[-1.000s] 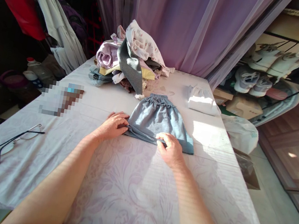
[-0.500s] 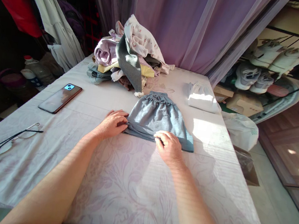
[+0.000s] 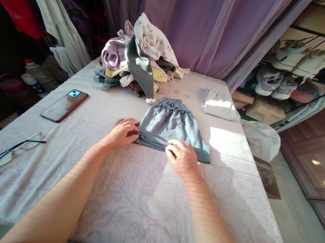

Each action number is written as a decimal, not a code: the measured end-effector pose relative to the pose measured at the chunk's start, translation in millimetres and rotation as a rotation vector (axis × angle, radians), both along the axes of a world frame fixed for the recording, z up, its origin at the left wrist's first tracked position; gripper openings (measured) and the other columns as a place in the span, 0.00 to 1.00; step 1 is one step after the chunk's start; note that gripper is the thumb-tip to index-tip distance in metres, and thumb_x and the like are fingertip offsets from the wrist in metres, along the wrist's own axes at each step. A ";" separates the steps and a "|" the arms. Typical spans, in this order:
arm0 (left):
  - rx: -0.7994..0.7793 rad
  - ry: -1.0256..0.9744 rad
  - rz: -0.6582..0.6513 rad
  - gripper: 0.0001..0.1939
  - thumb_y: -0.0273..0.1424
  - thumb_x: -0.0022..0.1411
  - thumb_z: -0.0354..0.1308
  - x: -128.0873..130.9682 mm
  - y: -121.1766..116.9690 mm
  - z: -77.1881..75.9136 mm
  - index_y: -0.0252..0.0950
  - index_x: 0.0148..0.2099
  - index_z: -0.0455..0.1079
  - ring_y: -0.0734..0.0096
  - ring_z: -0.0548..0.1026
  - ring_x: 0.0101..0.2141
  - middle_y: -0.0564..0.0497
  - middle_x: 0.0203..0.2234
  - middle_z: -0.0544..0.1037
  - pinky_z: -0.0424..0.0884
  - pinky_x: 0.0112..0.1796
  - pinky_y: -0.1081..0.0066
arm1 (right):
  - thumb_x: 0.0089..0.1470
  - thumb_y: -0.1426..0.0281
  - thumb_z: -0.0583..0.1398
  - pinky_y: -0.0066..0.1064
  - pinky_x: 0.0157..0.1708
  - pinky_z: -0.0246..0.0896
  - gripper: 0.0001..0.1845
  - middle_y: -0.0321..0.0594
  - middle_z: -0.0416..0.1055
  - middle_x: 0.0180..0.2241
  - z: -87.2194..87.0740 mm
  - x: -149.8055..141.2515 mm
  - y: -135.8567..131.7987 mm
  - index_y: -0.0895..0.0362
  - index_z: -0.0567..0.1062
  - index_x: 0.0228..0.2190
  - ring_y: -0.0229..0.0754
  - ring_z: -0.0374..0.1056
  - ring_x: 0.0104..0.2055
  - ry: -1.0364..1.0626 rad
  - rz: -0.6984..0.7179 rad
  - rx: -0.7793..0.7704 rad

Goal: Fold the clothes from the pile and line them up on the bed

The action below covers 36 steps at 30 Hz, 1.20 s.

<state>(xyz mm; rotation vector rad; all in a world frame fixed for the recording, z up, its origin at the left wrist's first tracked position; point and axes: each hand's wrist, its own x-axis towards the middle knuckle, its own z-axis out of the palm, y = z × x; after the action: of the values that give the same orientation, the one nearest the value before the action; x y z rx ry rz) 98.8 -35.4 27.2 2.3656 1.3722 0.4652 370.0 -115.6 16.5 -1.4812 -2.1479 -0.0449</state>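
A small blue-grey skirt (image 3: 170, 121) lies on the table with its gathered, ruffled waist pointing away from me. Layers of cloth lie along its near edge. My left hand (image 3: 122, 133) has its thumb and fingers closed on the lower left corner. Midway along that same near edge, my right hand (image 3: 181, 157) pinches the cloth between thumb and fingers. The skirt's lower right corner sticks out flat beyond my right hand.
Behind the skirt rises a heap of clothes (image 3: 143, 61). A folded white garment (image 3: 221, 104) lies at the back right. On the left are a phone (image 3: 64, 105) and glasses (image 3: 10, 153). The patterned tablecloth (image 3: 132, 204) covers the table; shoes (image 3: 268, 80) stand on a rack.
My right hand has shifted very slightly left along the near edge of the skirt. My left hand stays at the corner. The whole view has moved a little.
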 end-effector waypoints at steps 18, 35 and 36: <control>-0.013 0.034 -0.049 0.18 0.24 0.53 0.50 -5.6 2.0 0.6 0.43 0.40 0.78 0.58 0.65 0.62 0.52 0.58 0.74 0.51 0.64 0.47 | 0.57 0.73 0.59 0.35 0.44 0.62 0.06 0.41 0.78 0.43 0.0 1.3 -6.0 0.53 0.76 0.32 0.44 0.72 0.46 0.005 0.052 0.011; -0.035 0.011 -0.170 0.10 0.37 0.61 0.59 21.9 -14.6 10.8 0.49 0.43 0.80 0.55 0.67 0.60 0.54 0.52 0.78 0.50 0.63 0.42 | 0.60 0.72 0.58 0.35 0.45 0.65 0.11 0.39 0.78 0.40 -2.9 6.7 -5.3 0.51 0.82 0.36 0.42 0.71 0.42 0.034 0.003 -0.008; -0.038 0.011 -0.163 0.10 0.36 0.61 0.58 20.2 -13.0 8.3 0.49 0.43 0.80 0.55 0.67 0.60 0.53 0.53 0.78 0.50 0.63 0.42 | 0.60 0.71 0.58 0.35 0.45 0.65 0.11 0.40 0.78 0.40 -2.7 7.0 -5.6 0.51 0.82 0.36 0.42 0.71 0.42 0.043 0.002 -0.009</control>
<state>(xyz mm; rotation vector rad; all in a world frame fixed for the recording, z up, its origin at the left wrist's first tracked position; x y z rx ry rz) 119.0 -48.4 35.5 2.4278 1.1706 0.3771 377.0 -121.2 13.8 -1.4724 -2.1175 -0.0025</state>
